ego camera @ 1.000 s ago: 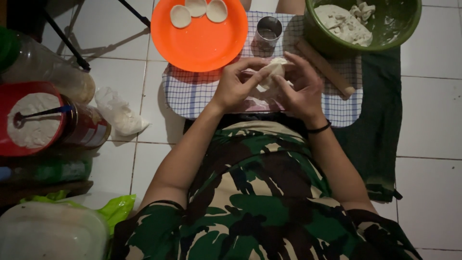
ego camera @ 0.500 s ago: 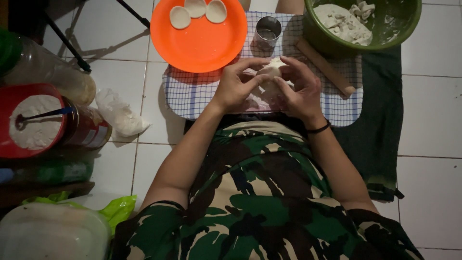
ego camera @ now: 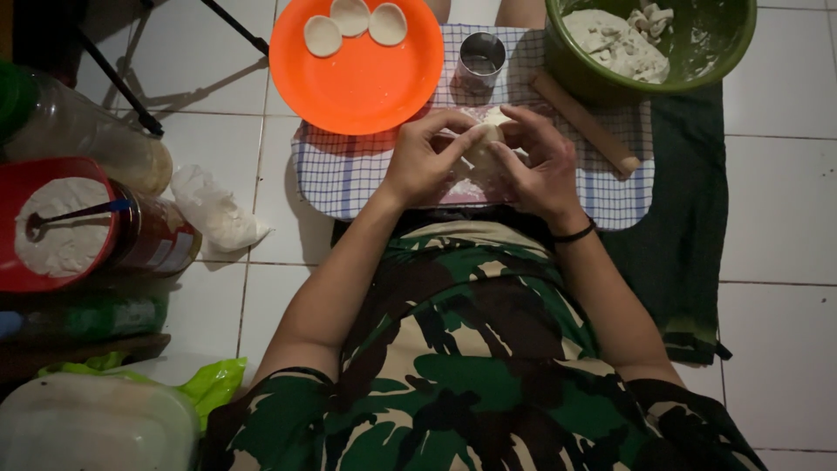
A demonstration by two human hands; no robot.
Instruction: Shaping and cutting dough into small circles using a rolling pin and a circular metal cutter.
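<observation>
My left hand (ego camera: pixel 429 157) and my right hand (ego camera: pixel 542 161) are together over a blue-checked cloth (ego camera: pixel 349 170), both pinching a small pale piece of dough (ego camera: pixel 485 144) between the fingertips. A black band sits on my right wrist. Just beyond the hands stand a round metal cutter (ego camera: pixel 480 59) and a wooden rolling pin (ego camera: pixel 586 124). An orange plate (ego camera: pixel 366 78) at the far left of the cloth carries three white dough discs (ego camera: pixel 353 19) along its far rim. A green bowl (ego camera: pixel 724 52) at the far right holds a lump of dough (ego camera: pixel 615 44).
On the tiled floor to the left: a red bowl of white flour (ego camera: pixel 57 228) with a spoon, a dark jar (ego camera: pixel 157 237), a clear bottle (ego camera: pixel 96 139), a white plastic bag (ego camera: pixel 214 209), a lidded tub (ego camera: pixel 91 427). A dark green cloth (ego camera: pixel 689 227) lies under the checked one.
Both hands have worked the dough between the fingertips, turning it slightly; they stay in the same spot over the cloth.
</observation>
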